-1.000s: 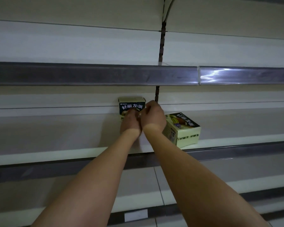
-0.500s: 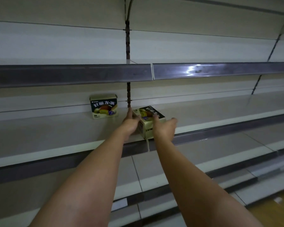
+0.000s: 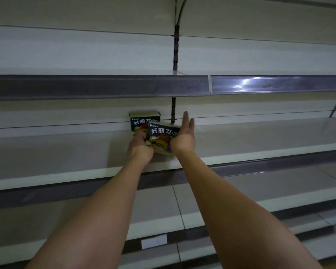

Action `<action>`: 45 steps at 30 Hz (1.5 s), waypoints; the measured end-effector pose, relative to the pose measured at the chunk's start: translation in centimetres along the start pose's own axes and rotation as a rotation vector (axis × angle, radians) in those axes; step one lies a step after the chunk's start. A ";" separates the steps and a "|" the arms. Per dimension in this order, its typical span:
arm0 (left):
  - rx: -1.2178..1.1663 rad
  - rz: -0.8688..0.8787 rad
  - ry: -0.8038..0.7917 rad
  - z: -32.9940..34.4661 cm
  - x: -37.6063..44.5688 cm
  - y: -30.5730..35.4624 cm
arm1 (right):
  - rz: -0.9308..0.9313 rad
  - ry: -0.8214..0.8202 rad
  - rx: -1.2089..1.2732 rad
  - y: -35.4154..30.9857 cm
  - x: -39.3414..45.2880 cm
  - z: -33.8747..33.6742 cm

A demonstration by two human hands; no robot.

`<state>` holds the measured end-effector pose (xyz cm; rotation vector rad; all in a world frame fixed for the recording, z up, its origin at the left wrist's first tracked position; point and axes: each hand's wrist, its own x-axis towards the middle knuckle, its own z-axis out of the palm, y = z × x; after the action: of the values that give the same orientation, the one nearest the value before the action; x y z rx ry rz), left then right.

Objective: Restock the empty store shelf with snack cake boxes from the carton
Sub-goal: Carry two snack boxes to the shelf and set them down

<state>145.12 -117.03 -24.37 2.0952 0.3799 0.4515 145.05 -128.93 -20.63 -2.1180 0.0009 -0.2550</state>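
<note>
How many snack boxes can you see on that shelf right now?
2. One box stands at the back of the shelf; the front box is between the left hand and right hand. None elsewhere in view.

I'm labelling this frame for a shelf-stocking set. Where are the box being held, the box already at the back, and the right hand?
held box (image 3: pixel 162 133): head view, on its printed front face.
back box (image 3: pixel 144 121): head view, on its dark front, upper part.
right hand (image 3: pixel 183 138): head view, on the back of the hand.

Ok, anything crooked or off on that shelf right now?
Only the front box: it sits tilted between the left hand and right hand, overlapping the upright back box. No damage visible.
</note>
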 end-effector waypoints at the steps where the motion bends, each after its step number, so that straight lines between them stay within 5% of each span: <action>1: 0.083 0.023 0.006 -0.2 -0.1 -0.4 | 0.047 0.040 -0.002 0.1 0.2 0.3; 5: 0.154 0.059 -0.011 -0.4 0.1 -1.3 | 0.153 0.033 -0.178 1.4 1.0 0.8; 13: -0.005 -0.041 -0.014 -1.1 2.2 -1.3 | 0.080 -0.113 0.038 0.0 2.4 3.7; 27: -0.116 -0.075 -0.208 -0.6 5.8 -2.8 | 0.043 -0.206 -0.013 -0.3 4.2 5.9; 35: 0.066 -0.094 -0.054 -2.2 3.9 -1.7 | 0.014 -0.250 -0.192 -0.4 3.2 3.6; 45: 0.561 0.024 -0.155 -4.3 -1.8 0.8 | -0.109 -0.303 -0.533 1.0 -0.5 -3.3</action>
<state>141.63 -115.05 -21.84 2.6604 0.4248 0.2035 144.08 -132.13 -19.87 -2.6732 -0.2504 0.0112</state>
